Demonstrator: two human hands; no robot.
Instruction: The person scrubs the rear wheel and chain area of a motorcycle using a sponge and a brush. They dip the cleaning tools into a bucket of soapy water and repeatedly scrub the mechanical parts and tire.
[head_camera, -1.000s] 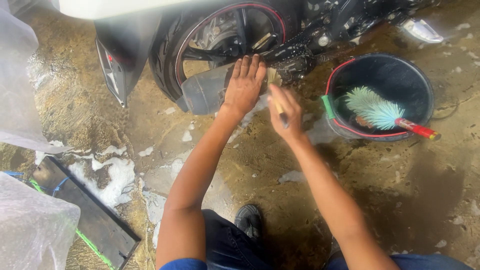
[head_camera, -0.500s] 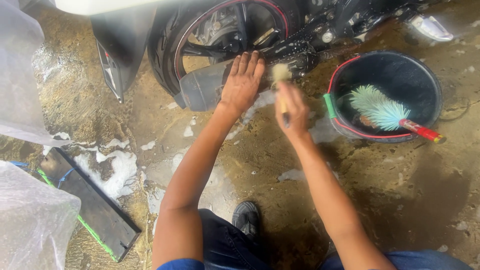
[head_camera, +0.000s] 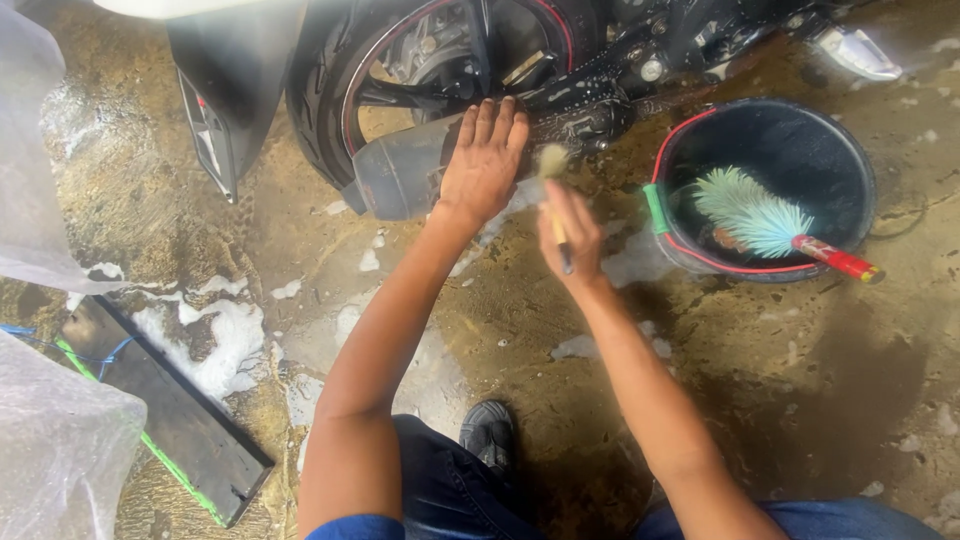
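A small round-headed detailing brush with pale bristles (head_camera: 553, 170) stands nearly upright in the right hand (head_camera: 570, 235), whose fingers are closed around its handle, the bristle tip up near the wet black motorcycle swingarm and chain area (head_camera: 590, 95). Just beside it the left hand (head_camera: 485, 165) lies flat with fingers spread on the grey exhaust muffler (head_camera: 400, 175), in front of the black rear wheel with a red rim stripe (head_camera: 440, 50). To the right sits a black bucket with a red rim (head_camera: 860, 200) holding a pale green fluffy brush with a red handle (head_camera: 760, 215), all on the wet, foam-flecked concrete floor (head_camera: 800, 400).
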